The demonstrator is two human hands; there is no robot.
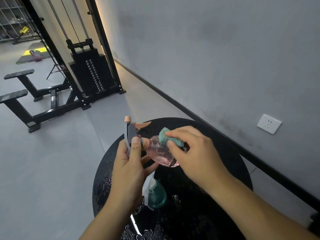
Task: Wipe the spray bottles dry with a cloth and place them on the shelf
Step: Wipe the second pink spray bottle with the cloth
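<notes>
From the head view, your left hand (129,163) grips the pink spray bottle (160,152) by its grey trigger head, thumb laid along the sprayer, so the bottle lies nearly level above the round black counter (230,158). Your right hand (194,153) pinches a folded teal cloth (166,136) between thumb and fingers and presses it against the clear pink body near the shoulder. You are in the wiping step on this first bottle; the body looks only partly covered by the cloth.

A second spray bottle, teal with a white sprayer (155,193), stands on the counter just below your left hand, untouched. Water drops lie scattered across the counter top, so anything set back down there would likely get wet again.

The next move calls for turning the pink bottle in your left hand so the cloth reaches its underside and base, then the trigger head. No shelf shows in this view, so you will have to look for it before placing.
</notes>
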